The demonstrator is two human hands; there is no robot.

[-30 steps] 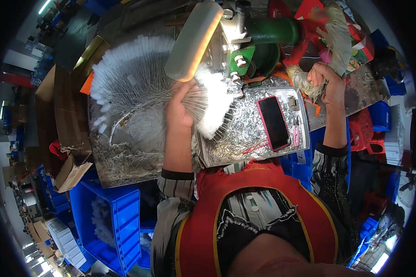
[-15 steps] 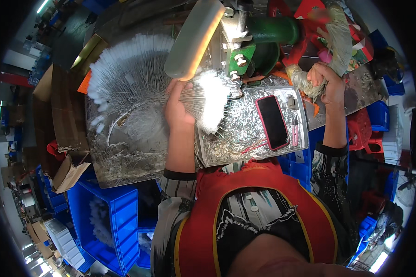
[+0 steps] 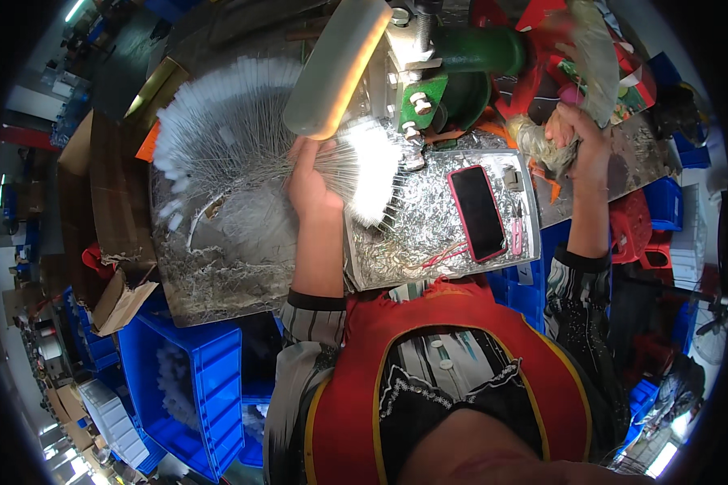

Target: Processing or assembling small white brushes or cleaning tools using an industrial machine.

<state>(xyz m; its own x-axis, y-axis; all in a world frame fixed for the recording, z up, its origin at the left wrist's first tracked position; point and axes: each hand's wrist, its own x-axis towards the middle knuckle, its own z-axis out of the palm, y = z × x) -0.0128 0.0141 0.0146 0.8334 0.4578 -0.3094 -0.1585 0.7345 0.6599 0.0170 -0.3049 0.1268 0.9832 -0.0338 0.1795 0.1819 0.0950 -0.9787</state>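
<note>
My left hand (image 3: 311,186) is closed round a fanned bundle of thin wire brushes (image 3: 340,168). Their white ends are brightly lit and point right, beside the green hand press (image 3: 481,52); the fingertips are partly hidden below the lamp (image 3: 337,73). Behind and left of that hand lies a large spread of similar white-tipped wire brushes (image 3: 226,109). At the right, my right hand (image 3: 584,145) grips the press's lever handle (image 3: 534,144), which is wrapped in pale, worn material. The lever's upper part is blurred.
A silvery, clipping-strewn tray (image 3: 396,271) holds a pink-edged phone (image 3: 476,214) and pink-handled snips (image 3: 516,230). Cardboard boxes (image 3: 113,194) stand left of the bench. Blue bins (image 3: 218,396) sit below its front edge, and red stools (image 3: 629,222) stand at the right.
My right hand and the wrapped handle have shifted slightly right. My left hand keeps hold of the brush bundle, whose lit tips have moved up a little.
</note>
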